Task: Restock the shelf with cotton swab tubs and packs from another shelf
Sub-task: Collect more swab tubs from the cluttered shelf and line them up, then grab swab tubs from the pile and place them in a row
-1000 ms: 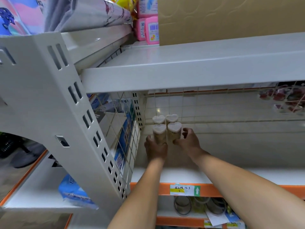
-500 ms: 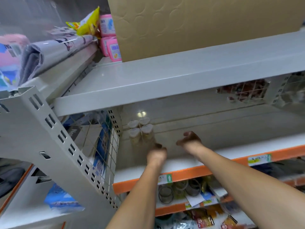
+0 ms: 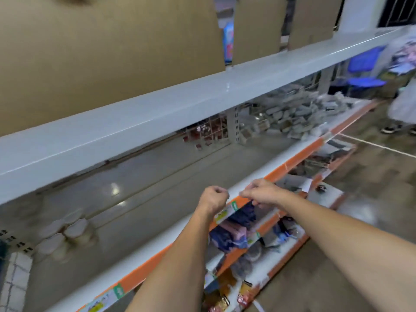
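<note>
Several heart-lidded cotton swab tubs (image 3: 65, 235) stand blurred at the far left of the white shelf (image 3: 157, 199) with the orange front edge. My left hand (image 3: 213, 198) hovers over that front edge with curled fingers, holding nothing. My right hand (image 3: 258, 192) is just to its right, fingers loosely curled, also holding nothing. Both hands are well to the right of the tubs. A heap of grey packs (image 3: 304, 113) lies on the same shelf level further right; the blur hides what they are.
A white upper shelf (image 3: 180, 104) carrying cardboard boxes (image 3: 101, 48) overhangs the working shelf. Lower shelves (image 3: 247, 244) hold mixed packaged goods. A person's feet (image 3: 396, 129) stand on the floor at the far right. A wire divider (image 3: 209, 131) separates shelf sections.
Both hands let go of the tubs and pulled back to the shelf's front edge. The view swung right, so the tubs now sit at the far left.
</note>
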Available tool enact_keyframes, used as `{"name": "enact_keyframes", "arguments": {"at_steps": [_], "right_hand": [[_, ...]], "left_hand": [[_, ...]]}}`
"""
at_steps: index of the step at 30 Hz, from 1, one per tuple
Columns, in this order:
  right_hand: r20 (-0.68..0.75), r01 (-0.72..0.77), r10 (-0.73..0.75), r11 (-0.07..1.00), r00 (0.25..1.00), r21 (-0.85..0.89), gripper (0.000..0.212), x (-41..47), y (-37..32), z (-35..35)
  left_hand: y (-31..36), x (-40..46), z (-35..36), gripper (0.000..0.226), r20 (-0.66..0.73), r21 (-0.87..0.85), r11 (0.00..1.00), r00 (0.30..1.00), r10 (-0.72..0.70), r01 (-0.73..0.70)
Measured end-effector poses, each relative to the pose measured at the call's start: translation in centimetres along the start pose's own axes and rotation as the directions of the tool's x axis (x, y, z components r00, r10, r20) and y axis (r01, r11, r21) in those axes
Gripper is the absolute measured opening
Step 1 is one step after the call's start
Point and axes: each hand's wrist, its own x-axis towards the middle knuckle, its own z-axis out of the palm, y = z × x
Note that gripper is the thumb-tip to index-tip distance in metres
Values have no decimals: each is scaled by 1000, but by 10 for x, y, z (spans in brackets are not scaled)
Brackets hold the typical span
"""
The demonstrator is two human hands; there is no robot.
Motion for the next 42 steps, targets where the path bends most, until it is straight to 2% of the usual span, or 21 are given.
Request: {"name": "enact_keyframes", "arguments": {"at_steps": [3, 7, 10, 12, 15, 19, 21, 27, 32, 34, 36, 38, 42], "right_hand": [[65, -58, 59, 998, 996, -4, 24, -6, 28, -57], [11, -108, 108, 994, 994, -25, 28, -16, 67, -129], [-14, -144, 144, 989, 989, 13, 32, -19, 99, -171], [-41, -187, 192, 977, 981, 102, 33, -21, 121, -197], [-67, -225, 255, 929, 965, 295, 41, -20, 152, -228], [-149, -239, 305, 906, 941, 349, 31, -13, 185, -265], [-149, -235, 315, 888, 938, 396, 28, -5, 198, -283], [-226, -210, 338, 867, 914, 451, 36, 34, 227, -344], [-251, -188, 345, 850, 904, 493, 38, 83, 235, -403], [-271, -164, 337, 847, 901, 506, 39, 104, 237, -430], [-299, -145, 327, 855, 896, 499, 40, 124, 241, -454], [-314, -138, 326, 856, 892, 498, 41, 142, 245, -475], [-296, -157, 337, 854, 894, 496, 47, 177, 257, -516]], "left_hand": [[33, 1, 49, 21, 112, 18, 1000, 994, 0, -2], [67, 8, 116, 28, 207, 10, 1000, 978, 19, -22], [87, 13, 161, 21, 270, 11, 999, 962, 45, -50], [99, 16, 189, 10, 311, -16, 999, 949, 55, -52], [117, 18, 225, 10, 376, -74, 997, 926, 36, -9], [149, 29, 267, 21, 400, -108, 994, 916, 19, 27], [165, 40, 287, 19, 408, -99, 995, 913, 21, 22], [208, 89, 350, 7, 445, -154, 988, 895, 45, 27], [257, 147, 401, 11, 509, -79, 996, 857, 78, -44], [279, 173, 419, 17, 497, -76, 995, 863, 92, -63], [300, 198, 436, 12, 485, -86, 993, 868, 108, -76], [316, 224, 452, 7, 482, -90, 994, 872, 91, -55], [335, 263, 478, 13, 489, -99, 995, 869, 71, -26]]}}
